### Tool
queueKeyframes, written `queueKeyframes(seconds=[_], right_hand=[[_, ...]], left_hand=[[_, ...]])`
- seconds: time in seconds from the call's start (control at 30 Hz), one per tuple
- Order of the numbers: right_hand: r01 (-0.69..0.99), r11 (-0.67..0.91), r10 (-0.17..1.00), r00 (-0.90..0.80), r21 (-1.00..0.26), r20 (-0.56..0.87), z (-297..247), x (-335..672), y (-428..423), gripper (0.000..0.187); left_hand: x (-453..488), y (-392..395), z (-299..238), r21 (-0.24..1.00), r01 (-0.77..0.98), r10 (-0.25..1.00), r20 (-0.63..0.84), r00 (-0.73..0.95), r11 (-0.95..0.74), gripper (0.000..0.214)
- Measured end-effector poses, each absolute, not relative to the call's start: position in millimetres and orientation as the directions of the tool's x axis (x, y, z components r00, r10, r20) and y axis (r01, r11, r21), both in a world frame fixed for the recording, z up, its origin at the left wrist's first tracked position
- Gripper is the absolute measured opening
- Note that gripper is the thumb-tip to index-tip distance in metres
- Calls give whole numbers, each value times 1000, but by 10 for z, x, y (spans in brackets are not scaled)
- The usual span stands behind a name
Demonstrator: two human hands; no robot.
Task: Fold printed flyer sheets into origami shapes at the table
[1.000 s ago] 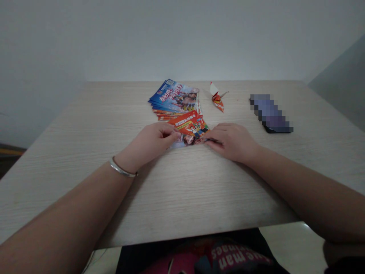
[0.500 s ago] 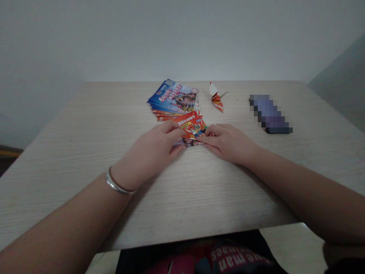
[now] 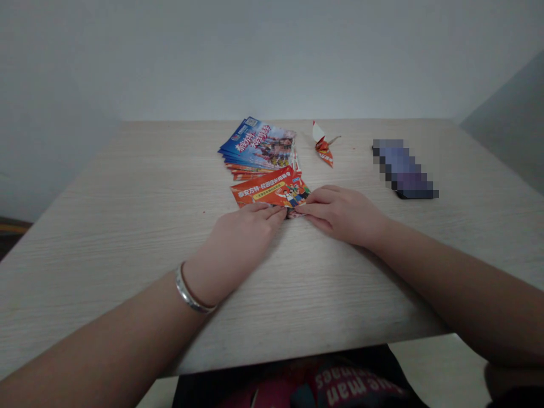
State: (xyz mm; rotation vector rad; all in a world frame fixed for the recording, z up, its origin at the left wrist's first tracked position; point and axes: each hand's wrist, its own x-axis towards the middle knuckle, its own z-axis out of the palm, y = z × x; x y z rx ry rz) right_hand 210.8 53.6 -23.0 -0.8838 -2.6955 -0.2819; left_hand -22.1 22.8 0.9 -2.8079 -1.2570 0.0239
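Note:
An orange-red printed flyer [image 3: 266,188] lies on the table with its near edge folded; a strip of another print shows there. My left hand [image 3: 250,229], with a silver bangle at its wrist, lies along that near edge, its fingers stretched out and pressed down. My right hand [image 3: 340,212] grips the flyer's right end, its fingers bent and the thumb tucked low. Part of the fold is hidden under the fingertips of both hands. Just beyond the flyer lies a fanned stack of blue and orange flyers [image 3: 255,141].
A folded paper crane [image 3: 323,148] in orange and white stands right of the stack. Farther right lies a dark phone [image 3: 403,170] with a pixelated screen. The pale wooden table [image 3: 127,187] ends at a grey wall [image 3: 272,56].
My left hand has come off the flyer's upper left part and slid nearer and rightward to the folded edge, uncovering the flyer's printed left half. My right hand has barely moved.

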Motion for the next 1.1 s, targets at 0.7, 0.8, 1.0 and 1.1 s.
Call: queueKeyframes(seconds=[0.7,0.8,1.0,1.1], right_hand=[[635,772,591,-732,23,339,-191,2089,505,26],[646,763,608,-728,21,316,-172,2082,494,27],[650,758,611,-734,48,298,-179,2076,501,30],[666,744,625,-720,50,302,-211,2079,527,31]], left_hand=[[-183,213,24,-64,768,769,21,639,-637,40],[-183,205,26,-71,764,765,29,644,-641,40],[-190,208,18,-77,768,767,40,640,-636,43],[-190,210,20,-80,778,777,45,628,-623,43]])
